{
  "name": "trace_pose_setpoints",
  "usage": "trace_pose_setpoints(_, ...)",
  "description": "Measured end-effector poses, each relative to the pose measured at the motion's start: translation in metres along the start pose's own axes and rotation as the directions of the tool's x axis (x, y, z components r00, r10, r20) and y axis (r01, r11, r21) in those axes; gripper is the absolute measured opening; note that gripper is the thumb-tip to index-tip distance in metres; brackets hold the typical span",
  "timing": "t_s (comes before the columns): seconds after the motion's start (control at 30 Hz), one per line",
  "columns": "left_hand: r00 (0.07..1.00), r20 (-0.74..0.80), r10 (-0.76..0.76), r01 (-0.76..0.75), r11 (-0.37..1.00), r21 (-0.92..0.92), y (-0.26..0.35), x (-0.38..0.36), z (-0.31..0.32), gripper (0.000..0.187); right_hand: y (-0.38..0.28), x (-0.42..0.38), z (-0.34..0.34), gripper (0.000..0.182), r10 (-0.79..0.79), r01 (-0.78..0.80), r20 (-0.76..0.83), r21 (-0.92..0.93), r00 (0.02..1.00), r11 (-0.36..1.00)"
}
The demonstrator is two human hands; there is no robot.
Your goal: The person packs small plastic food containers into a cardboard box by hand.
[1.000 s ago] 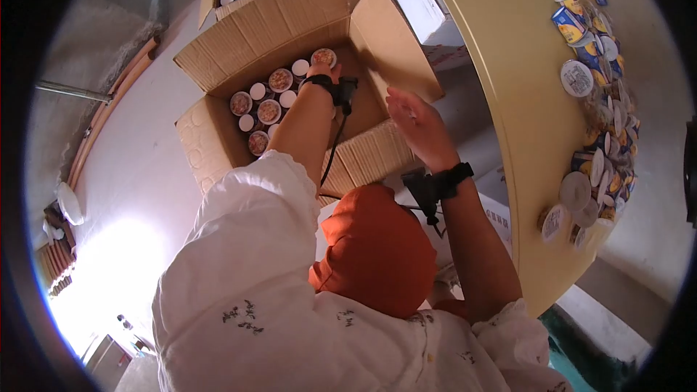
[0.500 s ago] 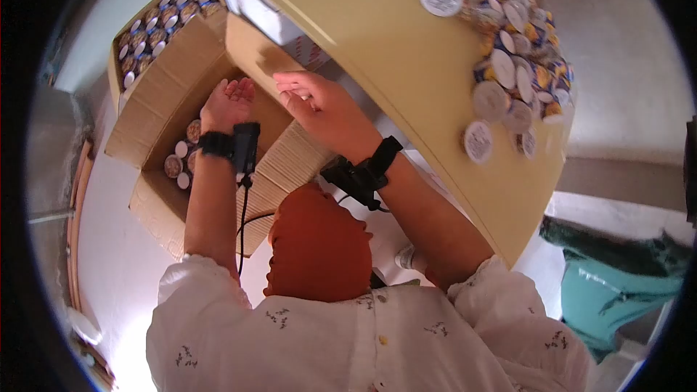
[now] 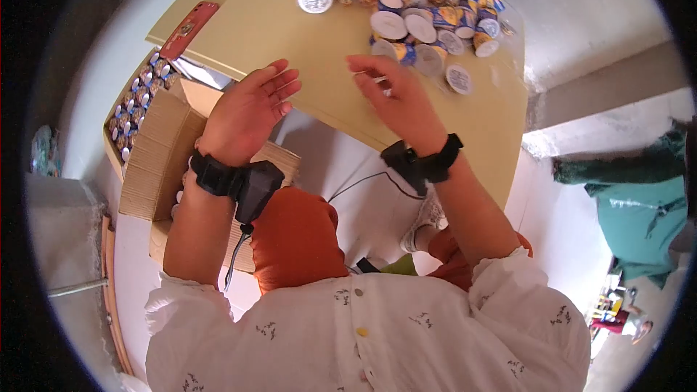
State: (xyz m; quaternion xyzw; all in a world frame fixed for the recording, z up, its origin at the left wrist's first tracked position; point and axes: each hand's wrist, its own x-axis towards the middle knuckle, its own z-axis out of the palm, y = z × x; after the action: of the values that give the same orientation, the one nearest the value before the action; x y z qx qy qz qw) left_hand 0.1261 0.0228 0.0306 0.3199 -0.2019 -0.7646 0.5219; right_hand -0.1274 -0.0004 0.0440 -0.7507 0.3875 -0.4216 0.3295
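Observation:
My left hand (image 3: 250, 112) is raised at the near edge of the table, palm turned inward, fingers stretched and holding nothing. Over the tabletop my right hand (image 3: 403, 101) has its fingers partly bent and apart from the thumb, with no object visible in it. Just beyond the right hand lies a heap of small cups (image 3: 428, 25) with blue-and-yellow labels and white lids, some tipped on their sides. One cup (image 3: 458, 79) sits nearest to that hand, not touching it. An open cardboard box (image 3: 156, 167) stands below my left forearm, its inside mostly hidden.
A yellowish table (image 3: 290, 36) has a red phone (image 3: 189, 30) at its left edge. Behind the open box is another carton (image 3: 116, 112) packed with cups. A green cloth (image 3: 639, 203) hangs at the right, and a person (image 3: 632, 323) shows far off below it.
Both hands have moved from the open box toward the table and the heap of cups. The view has turned, bringing more of the tabletop and the whole phone into sight.

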Motion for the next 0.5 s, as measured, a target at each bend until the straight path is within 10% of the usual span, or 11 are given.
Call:
trace_pose_setpoints(0.3, 0.984, -0.067, -0.164, 0.172, 0.793, 0.584, -0.043, 0.056, 0.082, 0.035, 0.059, -0.023, -0.117, 0.023, 0.101, -0.188, -0.281, -0.305, 0.954, 0.934)
trace_pose_setpoints(0.5, 0.962, -0.173, -0.211, 0.216, 0.199, 0.956, -0.072, 0.099, 0.087, 0.034, 0.086, -0.032, -0.145, 0.028, 0.245, -0.320, -0.239, -0.361, 0.940, 0.876)
